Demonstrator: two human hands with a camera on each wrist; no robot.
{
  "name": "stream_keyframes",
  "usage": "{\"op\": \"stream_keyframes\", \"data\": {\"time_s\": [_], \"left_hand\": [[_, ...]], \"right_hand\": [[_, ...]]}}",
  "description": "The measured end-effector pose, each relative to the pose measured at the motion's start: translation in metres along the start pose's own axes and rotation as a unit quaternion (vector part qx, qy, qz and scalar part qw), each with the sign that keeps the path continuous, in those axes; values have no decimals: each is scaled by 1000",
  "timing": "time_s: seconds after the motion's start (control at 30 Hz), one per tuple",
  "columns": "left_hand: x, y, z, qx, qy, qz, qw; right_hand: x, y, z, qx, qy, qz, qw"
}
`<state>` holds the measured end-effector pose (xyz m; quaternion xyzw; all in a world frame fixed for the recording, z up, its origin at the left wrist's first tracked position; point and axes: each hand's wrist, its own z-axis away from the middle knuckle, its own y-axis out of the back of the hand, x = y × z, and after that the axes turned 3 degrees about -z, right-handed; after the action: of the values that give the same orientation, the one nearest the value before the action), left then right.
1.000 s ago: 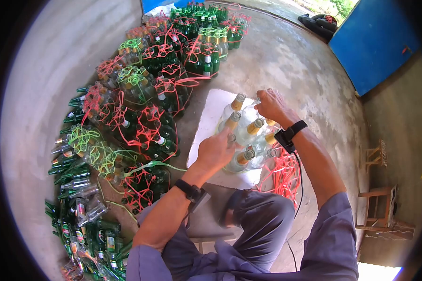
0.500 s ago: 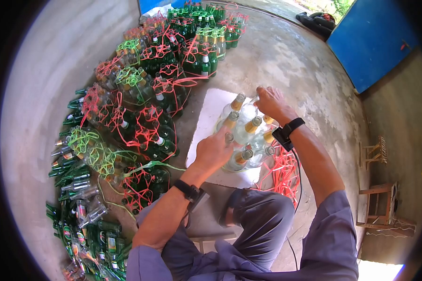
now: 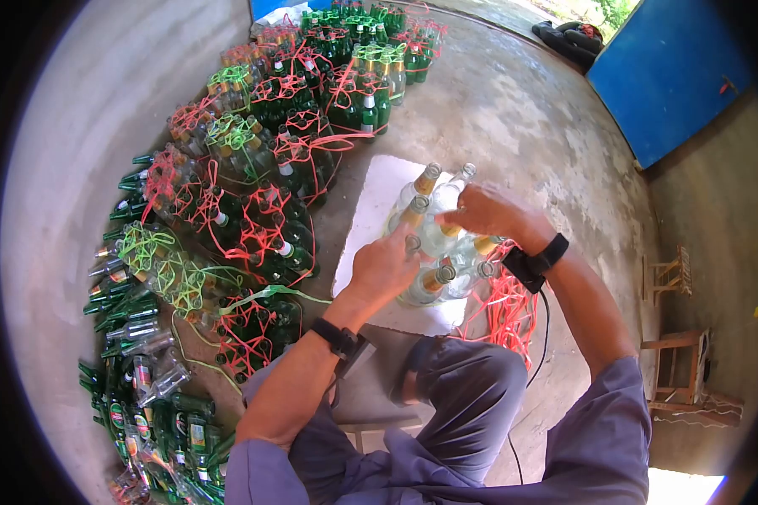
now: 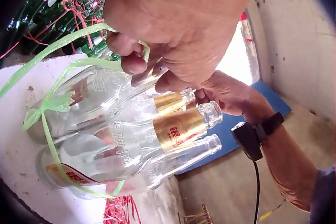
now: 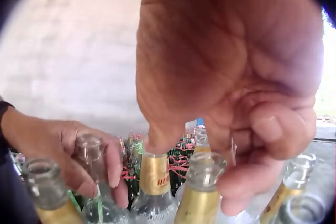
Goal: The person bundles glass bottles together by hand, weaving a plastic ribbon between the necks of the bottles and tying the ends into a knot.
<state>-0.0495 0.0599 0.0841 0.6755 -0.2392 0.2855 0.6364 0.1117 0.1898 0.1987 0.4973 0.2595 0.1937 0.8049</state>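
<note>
Clear glass bottles (image 3: 438, 241), several with gold neck labels, stand bunched upright on a white board (image 3: 364, 206). A green plastic strap (image 4: 52, 58) circles their lower bodies and runs up into the curled fingers of my left hand (image 3: 383, 268). That hand is around the neck of a near-left bottle (image 5: 91, 153); its grip on the strap is partly hidden. My right hand (image 3: 495, 210) hovers over the middle of the bunch. Its thumb is at the mouth of one gold-labelled bottle (image 5: 155, 174), its fingers loosely bent beside another neck (image 5: 202, 182).
Green and clear bottles tied with red and green straps (image 3: 261, 223) stand along the left wall. Loose bottles (image 3: 156, 387) lie piled nearer. Red straps (image 3: 514, 311) heap beside the board. Wooden stools (image 3: 678, 362) stand at right, below a blue door (image 3: 674, 84).
My right hand has left the far-right bottle neck and moved toward me, over the middle of the bunch. My left hand stays at its bottle neck.
</note>
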Motion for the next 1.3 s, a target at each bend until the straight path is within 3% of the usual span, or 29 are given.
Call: {"op": "stream_keyframes", "data": {"time_s": [0.13,0.33,0.57,0.67,0.97,1.1,1.23,1.3], "left_hand": [[6,6,0,-21,13,6,1000],[-1,-2,-1,-6,4,12,1000],[-1,-2,-2,-6,15,25,1000],[-2,-3,-1,1,10,33,999],[0,-2,-1,-17,17,34,999],[-2,-2,-3,-19,24,6,1000],[-12,-12,-5,23,-63,87,994],[-10,-11,-5,6,-50,90,995]], "right_hand": [[22,-38,-16,86,94,46,991],[22,-43,-21,162,83,47,982],[32,-46,-28,154,40,50,986],[33,-44,-25,194,66,40,978],[46,-45,-21,129,80,30,988],[47,-33,9,198,87,23,976],[55,-20,56,256,65,-3,964],[59,-23,88,307,47,-59,949]]}}
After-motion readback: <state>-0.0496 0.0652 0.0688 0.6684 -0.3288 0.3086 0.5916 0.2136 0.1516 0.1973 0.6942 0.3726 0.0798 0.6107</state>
